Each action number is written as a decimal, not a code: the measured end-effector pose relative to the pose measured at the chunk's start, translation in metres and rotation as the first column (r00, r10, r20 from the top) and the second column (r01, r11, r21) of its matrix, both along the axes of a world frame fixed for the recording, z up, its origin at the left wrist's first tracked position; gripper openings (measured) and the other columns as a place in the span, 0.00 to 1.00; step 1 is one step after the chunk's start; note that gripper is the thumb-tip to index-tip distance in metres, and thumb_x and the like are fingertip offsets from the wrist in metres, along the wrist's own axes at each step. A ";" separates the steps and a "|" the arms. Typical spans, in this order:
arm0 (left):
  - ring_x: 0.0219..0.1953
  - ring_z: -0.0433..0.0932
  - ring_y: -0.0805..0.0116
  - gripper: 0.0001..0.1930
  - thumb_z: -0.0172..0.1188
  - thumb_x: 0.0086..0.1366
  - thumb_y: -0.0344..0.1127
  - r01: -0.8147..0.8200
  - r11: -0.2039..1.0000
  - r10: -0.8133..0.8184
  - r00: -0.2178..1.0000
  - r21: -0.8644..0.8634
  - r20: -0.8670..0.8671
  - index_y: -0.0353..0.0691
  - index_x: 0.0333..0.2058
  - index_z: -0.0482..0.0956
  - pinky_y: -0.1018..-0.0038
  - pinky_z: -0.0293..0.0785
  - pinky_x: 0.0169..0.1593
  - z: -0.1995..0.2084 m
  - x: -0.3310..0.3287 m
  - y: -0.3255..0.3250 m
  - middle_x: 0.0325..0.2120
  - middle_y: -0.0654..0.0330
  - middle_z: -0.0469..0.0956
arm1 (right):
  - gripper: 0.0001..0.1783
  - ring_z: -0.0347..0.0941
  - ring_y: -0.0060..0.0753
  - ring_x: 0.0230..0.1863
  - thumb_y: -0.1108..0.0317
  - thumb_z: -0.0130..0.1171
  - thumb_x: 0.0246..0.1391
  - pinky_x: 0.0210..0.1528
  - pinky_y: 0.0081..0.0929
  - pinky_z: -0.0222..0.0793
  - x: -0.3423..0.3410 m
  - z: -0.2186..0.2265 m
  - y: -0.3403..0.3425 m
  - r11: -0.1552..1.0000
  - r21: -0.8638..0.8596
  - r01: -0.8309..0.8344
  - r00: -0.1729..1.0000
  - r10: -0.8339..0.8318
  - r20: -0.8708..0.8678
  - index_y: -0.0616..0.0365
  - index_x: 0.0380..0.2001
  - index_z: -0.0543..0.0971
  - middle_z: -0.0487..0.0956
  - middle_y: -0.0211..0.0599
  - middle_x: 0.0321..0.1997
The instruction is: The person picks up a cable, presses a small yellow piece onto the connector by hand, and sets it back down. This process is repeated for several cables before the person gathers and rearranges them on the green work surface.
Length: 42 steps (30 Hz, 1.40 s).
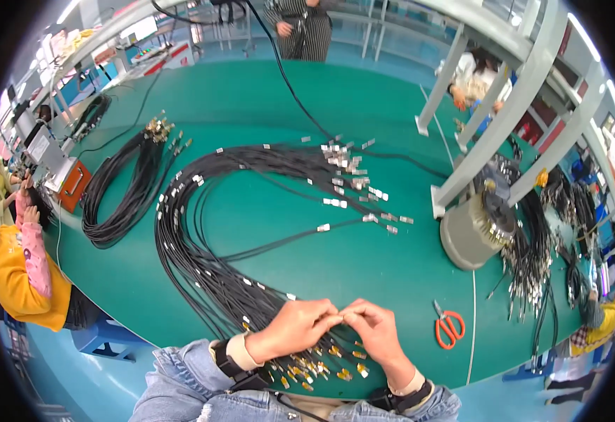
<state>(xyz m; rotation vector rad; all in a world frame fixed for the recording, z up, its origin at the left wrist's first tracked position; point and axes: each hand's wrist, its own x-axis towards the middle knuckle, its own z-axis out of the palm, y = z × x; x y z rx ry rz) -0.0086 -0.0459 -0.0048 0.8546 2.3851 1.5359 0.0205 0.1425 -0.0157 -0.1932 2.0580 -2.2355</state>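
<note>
My left hand and my right hand meet fingertip to fingertip above the near edge of the green table. Both are closed in a pinch; whatever sits between the fingertips is too small to make out. Beneath and beside them runs a thick bundle of black cables, curving left and then away in a big arc. Its near ends carry gold-coloured connectors, partly hidden by my left hand. At the far ends, silver metal connectors fan out. Small white labels dot the cables.
Orange-handled scissors lie right of my right hand. Farther right stand a grey round container, grey frame posts and more hanging cables. A second coil of cables lies far left, near an orange-fronted box. Other people surround the table.
</note>
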 end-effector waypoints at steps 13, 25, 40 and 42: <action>0.35 0.76 0.55 0.08 0.63 0.54 0.35 -0.400 0.863 0.204 0.834 -0.309 -0.512 0.39 0.30 0.78 0.65 0.72 0.39 -0.024 -0.137 -0.046 0.31 0.54 0.78 | 0.11 0.73 0.29 0.40 0.72 0.61 0.50 0.47 0.25 0.67 0.017 0.021 0.041 0.920 0.388 -0.057 0.991 0.101 -0.093 0.61 0.38 0.79 0.76 0.34 0.37; 0.19 0.70 0.74 0.07 0.59 0.59 0.29 -0.337 0.941 0.331 0.913 -0.015 0.237 0.33 0.26 0.73 0.78 0.65 0.25 0.001 -0.118 -0.041 0.18 0.61 0.74 | 0.09 0.72 0.22 0.35 0.69 0.58 0.54 0.41 0.22 0.68 0.018 0.067 0.137 0.817 0.486 0.312 0.950 -0.278 -0.143 0.63 0.36 0.79 0.77 0.31 0.32; 0.19 0.69 0.81 0.04 0.57 0.61 0.27 -0.223 0.963 0.236 0.969 -0.149 0.077 0.32 0.32 0.75 0.82 0.63 0.22 -0.010 -0.053 -0.012 0.17 0.64 0.73 | 0.10 0.62 0.13 0.27 0.60 0.58 0.54 0.31 0.16 0.56 -0.054 0.073 0.299 0.642 0.382 0.665 0.681 -0.731 0.044 0.55 0.31 0.79 0.72 0.19 0.25; 0.19 0.70 0.81 0.03 0.57 0.61 0.27 -0.258 0.959 0.271 0.957 -0.121 0.105 0.32 0.32 0.75 0.82 0.64 0.23 -0.012 -0.050 -0.012 0.17 0.64 0.74 | 0.10 0.61 0.12 0.26 0.60 0.59 0.54 0.31 0.16 0.56 -0.057 0.070 0.302 0.669 0.365 0.647 0.701 -0.711 0.060 0.54 0.30 0.78 0.71 0.18 0.25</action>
